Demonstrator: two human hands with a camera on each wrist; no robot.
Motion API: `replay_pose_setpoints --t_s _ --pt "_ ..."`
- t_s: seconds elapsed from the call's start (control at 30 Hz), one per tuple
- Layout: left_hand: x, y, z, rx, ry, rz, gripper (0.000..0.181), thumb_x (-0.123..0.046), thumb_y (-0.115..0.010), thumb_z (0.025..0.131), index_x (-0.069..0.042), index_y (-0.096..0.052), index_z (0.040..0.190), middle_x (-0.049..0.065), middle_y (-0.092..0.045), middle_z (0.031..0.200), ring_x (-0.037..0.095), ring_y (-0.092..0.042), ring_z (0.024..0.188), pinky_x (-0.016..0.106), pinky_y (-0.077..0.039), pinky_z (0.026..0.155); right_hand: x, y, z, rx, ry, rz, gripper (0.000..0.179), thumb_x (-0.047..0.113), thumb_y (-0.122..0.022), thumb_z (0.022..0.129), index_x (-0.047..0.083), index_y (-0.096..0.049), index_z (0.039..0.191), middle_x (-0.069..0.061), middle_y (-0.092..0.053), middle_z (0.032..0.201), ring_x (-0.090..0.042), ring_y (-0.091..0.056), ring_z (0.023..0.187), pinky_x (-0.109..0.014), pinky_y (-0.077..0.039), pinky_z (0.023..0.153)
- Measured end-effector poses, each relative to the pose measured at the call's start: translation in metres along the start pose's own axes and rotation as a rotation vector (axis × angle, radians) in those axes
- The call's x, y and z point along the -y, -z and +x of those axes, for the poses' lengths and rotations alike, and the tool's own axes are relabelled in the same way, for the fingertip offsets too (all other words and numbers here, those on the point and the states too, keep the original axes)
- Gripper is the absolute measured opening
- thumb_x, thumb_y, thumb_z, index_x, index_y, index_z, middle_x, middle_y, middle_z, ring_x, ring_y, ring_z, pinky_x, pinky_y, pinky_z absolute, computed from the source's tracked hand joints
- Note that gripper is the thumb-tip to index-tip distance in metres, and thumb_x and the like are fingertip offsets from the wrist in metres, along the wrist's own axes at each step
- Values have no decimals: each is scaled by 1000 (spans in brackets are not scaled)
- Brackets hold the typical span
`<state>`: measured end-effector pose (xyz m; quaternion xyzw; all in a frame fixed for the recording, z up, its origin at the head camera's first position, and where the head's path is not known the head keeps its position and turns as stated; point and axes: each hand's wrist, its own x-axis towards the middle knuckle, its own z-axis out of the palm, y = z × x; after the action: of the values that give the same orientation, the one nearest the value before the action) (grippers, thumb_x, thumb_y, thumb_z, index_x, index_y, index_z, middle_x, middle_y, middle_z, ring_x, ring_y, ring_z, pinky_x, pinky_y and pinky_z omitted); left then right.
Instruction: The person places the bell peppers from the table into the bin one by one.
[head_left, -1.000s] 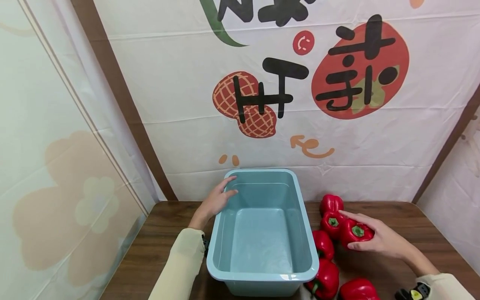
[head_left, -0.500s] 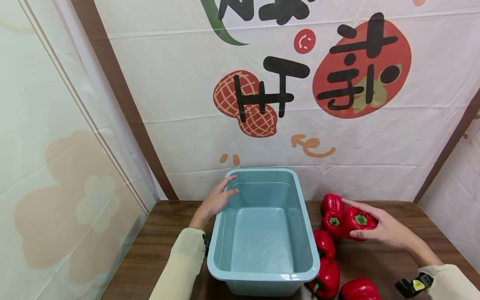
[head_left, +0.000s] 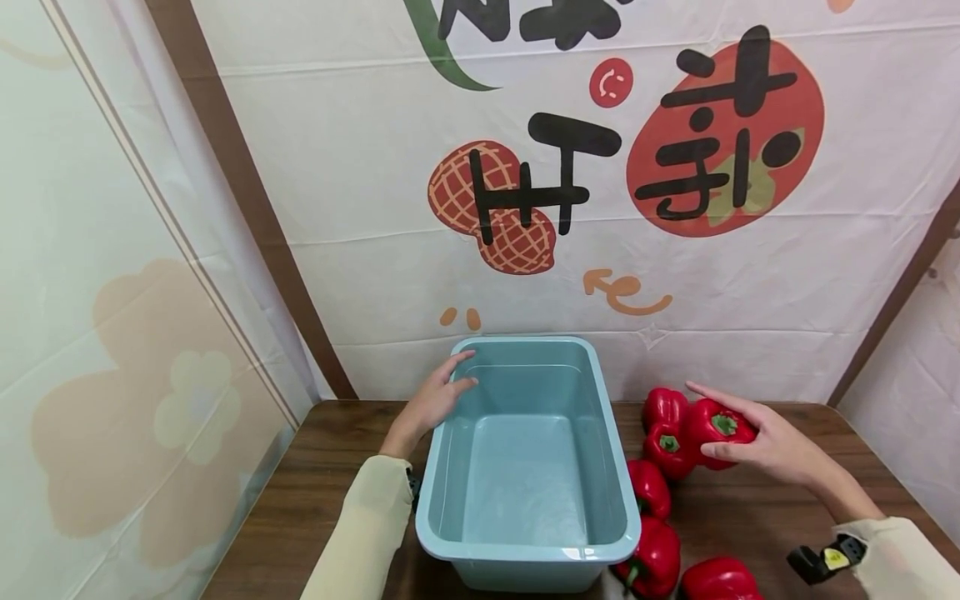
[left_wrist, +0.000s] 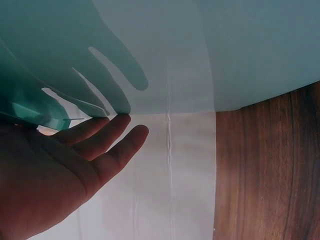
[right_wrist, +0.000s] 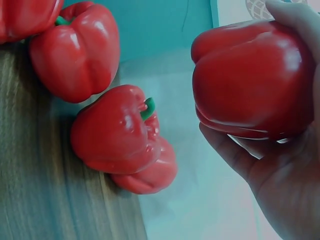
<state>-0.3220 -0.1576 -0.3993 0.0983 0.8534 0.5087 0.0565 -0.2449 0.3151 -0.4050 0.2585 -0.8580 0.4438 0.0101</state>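
In the head view, a white sheet (head_left: 360,208) printed with lettering and fruit shapes fills the upper part of the frame behind the dark wooden bench (head_left: 285,500). Right of centre, an upper pepper (head_left: 664,406) stands just behind a stem-forward pepper (head_left: 667,450), both close by the right hand (head_left: 772,442). Further down, a side pepper (head_left: 649,489) and a larger pepper (head_left: 654,554) crowd the tub's right wall, and a bottom pepper (head_left: 720,581) is cut off by the lower edge. The blue tub (head_left: 525,552) occupies the lower middle, its inner floor visible between sloping walls. The hands are well apart, one on either side of it. The left hand (head_left: 432,400) rests on the rim at the tub's upper left, forefinger and thumb reaching over the edge; the left wrist view shows the other fingers loosely extended outside the wall. At the lower right, the right hand clasps the held pepper (head_left: 708,423) between thumb and fingers, forefinger stretched out past it, green stem facing the camera.
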Motion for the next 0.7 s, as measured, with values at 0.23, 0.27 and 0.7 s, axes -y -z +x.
replay_pose_setpoints --t_s 0.23,0.27,0.7 --pt "-1 0 -1 2 1 -11 56 -33 -52 99 -25 -38 153 5 -22 163 32 -21 149 61 -25 113 7 1 7 -3 5 23 73 9 -69 88 15 -37 153 7 -52 132 -7 -55 108 -35 -59 71" --pt "-1 0 -1 1 2 -13 56 -33 -52 99 -25 -38 152 5 -22 163 32 -20 149 61 -25 113 8 1 8 -7 8 17 73 9 -69 88 16 -37 153 6 -52 132 -7 -55 108 -35 -59 71" --pt "1 0 0 -4 4 -6 55 -32 -52 100 -25 -37 153 8 -22 163 35 -24 147 63 -25 112 24 -1 21 -19 39 38 73 7 -68 89 16 -36 154 11 -55 124 -11 -58 104 -35 -58 70"
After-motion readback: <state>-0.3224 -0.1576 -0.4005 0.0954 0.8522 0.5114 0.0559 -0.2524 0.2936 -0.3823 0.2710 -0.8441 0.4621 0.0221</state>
